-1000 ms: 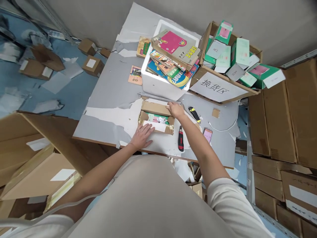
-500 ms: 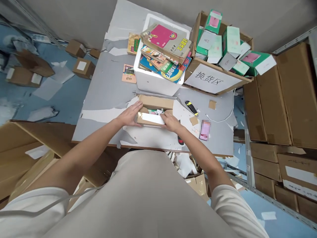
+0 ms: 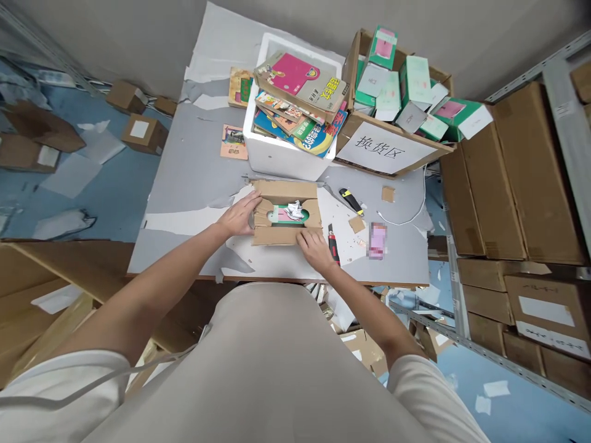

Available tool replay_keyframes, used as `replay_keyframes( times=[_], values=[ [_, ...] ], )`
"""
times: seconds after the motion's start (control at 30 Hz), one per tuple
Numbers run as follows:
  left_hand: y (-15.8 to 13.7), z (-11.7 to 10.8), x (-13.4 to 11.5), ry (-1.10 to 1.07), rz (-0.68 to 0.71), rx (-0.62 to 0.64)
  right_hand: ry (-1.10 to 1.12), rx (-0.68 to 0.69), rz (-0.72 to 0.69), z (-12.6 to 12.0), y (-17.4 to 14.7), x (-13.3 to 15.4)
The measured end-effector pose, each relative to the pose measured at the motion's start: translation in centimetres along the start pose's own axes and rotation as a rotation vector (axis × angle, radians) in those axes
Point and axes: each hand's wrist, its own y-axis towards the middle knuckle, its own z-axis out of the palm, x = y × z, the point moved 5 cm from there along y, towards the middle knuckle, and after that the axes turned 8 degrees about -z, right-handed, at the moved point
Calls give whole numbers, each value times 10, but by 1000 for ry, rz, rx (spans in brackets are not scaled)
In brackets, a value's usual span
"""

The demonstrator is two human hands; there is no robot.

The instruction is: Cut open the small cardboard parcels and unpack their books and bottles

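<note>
A small cardboard box [image 3: 286, 235] lies on the table with its top flaps spread. Inside it is a green and pink box [image 3: 279, 215], with crumpled white paper [image 3: 294, 210] on top. My left hand [image 3: 241, 213] grips the box's left side, fingers over the upper corner and thumb low down. At the front, my right hand [image 3: 315, 248] is closed with its fingers curled over the folded-out flap. A red and black utility knife [image 3: 333, 244] lies just right of my right hand.
Behind stands a white foam box [image 3: 286, 161] heaped with books. Beside it, a carton [image 3: 388, 147] holds several green boxes. A yellow and black utility knife [image 3: 351, 202], cardboard scraps, a blurred pink item [image 3: 377, 240] and a white cable [image 3: 406, 224] lie to the right.
The front flap has swung outward and down toward me under my right hand, so the inside of the box shows more. My left hand stays at the left side.
</note>
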Motion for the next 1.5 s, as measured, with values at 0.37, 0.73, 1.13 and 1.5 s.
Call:
replay_keyframes(
  times=[0.37, 0.73, 1.13, 1.5],
  values=[
    [-11, -33, -46, 298, -107, 52, 180, 45, 57, -26, 8, -28],
    [9, 9, -110, 494, 8, 337, -125, 220, -219, -48, 40, -32],
    [-43, 26, -42, 253, -448, 50, 151, -54, 219, -9, -11, -60],
    [-49, 40, -29, 104, -469, -41, -83, 153, 216, -47, 23, -61]
  ],
)
